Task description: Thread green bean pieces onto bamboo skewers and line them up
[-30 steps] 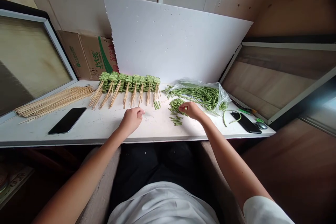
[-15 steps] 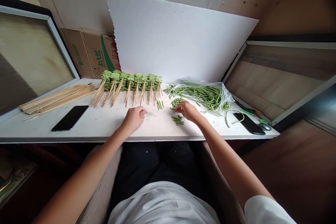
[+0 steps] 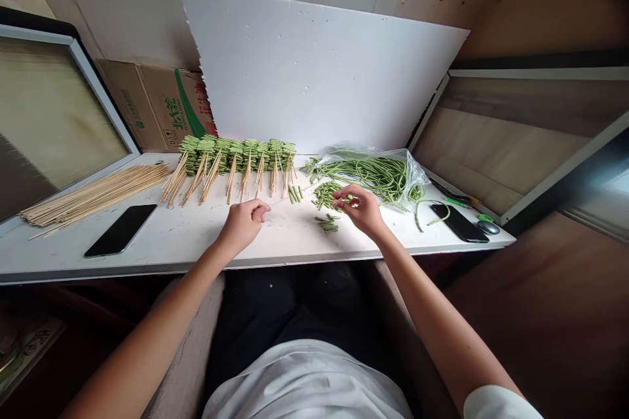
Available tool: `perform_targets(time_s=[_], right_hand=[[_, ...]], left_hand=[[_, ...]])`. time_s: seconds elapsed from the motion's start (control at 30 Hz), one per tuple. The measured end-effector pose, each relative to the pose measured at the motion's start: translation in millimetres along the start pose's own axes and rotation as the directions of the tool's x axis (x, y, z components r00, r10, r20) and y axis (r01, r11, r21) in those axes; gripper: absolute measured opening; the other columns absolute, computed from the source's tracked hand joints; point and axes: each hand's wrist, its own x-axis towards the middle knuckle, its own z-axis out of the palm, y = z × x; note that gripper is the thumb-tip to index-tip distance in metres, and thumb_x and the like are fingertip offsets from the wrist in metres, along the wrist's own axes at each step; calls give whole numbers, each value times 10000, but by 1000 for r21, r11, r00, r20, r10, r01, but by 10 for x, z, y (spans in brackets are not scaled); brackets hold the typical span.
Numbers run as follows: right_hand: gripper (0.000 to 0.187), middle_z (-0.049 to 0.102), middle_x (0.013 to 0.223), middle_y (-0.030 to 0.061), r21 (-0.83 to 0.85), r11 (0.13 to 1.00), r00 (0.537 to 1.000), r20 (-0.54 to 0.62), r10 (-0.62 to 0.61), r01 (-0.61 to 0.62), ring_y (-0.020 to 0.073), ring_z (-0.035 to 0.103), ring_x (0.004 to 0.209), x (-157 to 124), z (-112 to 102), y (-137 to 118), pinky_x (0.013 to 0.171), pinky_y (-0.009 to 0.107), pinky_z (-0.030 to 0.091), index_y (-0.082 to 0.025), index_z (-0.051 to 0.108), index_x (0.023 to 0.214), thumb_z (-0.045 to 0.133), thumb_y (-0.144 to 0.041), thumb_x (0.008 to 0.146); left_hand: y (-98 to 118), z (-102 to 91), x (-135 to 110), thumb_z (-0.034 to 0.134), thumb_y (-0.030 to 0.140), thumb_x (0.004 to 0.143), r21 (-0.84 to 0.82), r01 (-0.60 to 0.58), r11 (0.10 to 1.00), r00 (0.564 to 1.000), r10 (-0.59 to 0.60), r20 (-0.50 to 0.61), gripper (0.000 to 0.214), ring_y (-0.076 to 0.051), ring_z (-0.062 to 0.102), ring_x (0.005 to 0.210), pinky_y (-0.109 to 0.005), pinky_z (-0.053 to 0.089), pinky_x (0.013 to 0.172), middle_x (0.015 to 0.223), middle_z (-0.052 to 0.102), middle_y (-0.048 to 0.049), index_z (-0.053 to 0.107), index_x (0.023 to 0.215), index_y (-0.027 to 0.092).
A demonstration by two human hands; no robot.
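So your left hand (image 3: 244,222) pinches a bamboo skewer (image 3: 308,188) bearing threaded bean pieces (image 3: 295,194) between your hands, your right hand (image 3: 362,209) half-curls by the cut-bean pile (image 3: 324,196), contents unclear, and an off-centre push could split beans.

The cardboard box (image 3: 151,108) at the back left reads 北大荒 in large green characters (image 3: 175,114), with a small Latin line (image 3: 179,130) beneath too blurred to spell; red characters (image 3: 202,97) past the green band (image 3: 189,105) start 花生, while the small green print (image 3: 131,107) farther left is illegible
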Motion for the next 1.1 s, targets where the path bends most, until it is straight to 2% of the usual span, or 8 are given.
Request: perform_targets(time_s=[0.13,0.23,0.37,0.6,0.8,1.1], right_hand=[[453,811,1083,119,199,968,986,-41,165,-153,278,736,955,15,-8,-35,636,336,575,-218,833,992,856,-629,803],[527,813,1062,113,372,891,960,5,280,-262,277,738,980,20,-11,-23,632,319,565,-215,830,1043,863,-663,768],[529,792,1020,81,494,806,938,67,339,-327,220,697,937,10,-11,-35,641,286,523,-221,821,1063,881,-644,751],[545,757,1006,67,525,784,938,84,337,-330,192,644,880,-12,38,-34,656,297,510,-229,801,1034,872,-684,742],[555,744,939,36,625,705,925,73,374,-334,162,608,790,-8,55,21,650,298,487,-243,806,1001,981,-611,623],[447,717,902,19,700,628,918,100,384,-339,129,527,742,-24,68,-68,618,283,421,-246,828,948,1017,-496,629]], left_hand=[[102,19,-38,556,350,979,-37,-14,999,1000,15,21,289,-182,636,618,-294,498,670,711,734,-29,789,908,195],[186,26,-64,554,363,986,-64,-13,998,999,15,29,299,-172,616,594,-292,488,652,701,720,-25,788,909,193],[247,24,-83,553,361,986,-73,-18,997,999,20,36,299,-167,610,590,-293,483,650,705,714,-24,789,911,195],[267,36,-96,551,358,986,-84,-25,996,999,29,46,305,-168,612,596,-293,472,646,702,717,-29,793,910,190],[277,42,-103,558,339,979,-88,-39,995,998,43,42,293,-169,623,611,-286,469,640,696,722,-32,795,900,186],[269,60,-112,553,301,972,-92,-63,994,997,66,34,284,-151,593,574,-271,444,602,674,702,-18,795,882,183]])
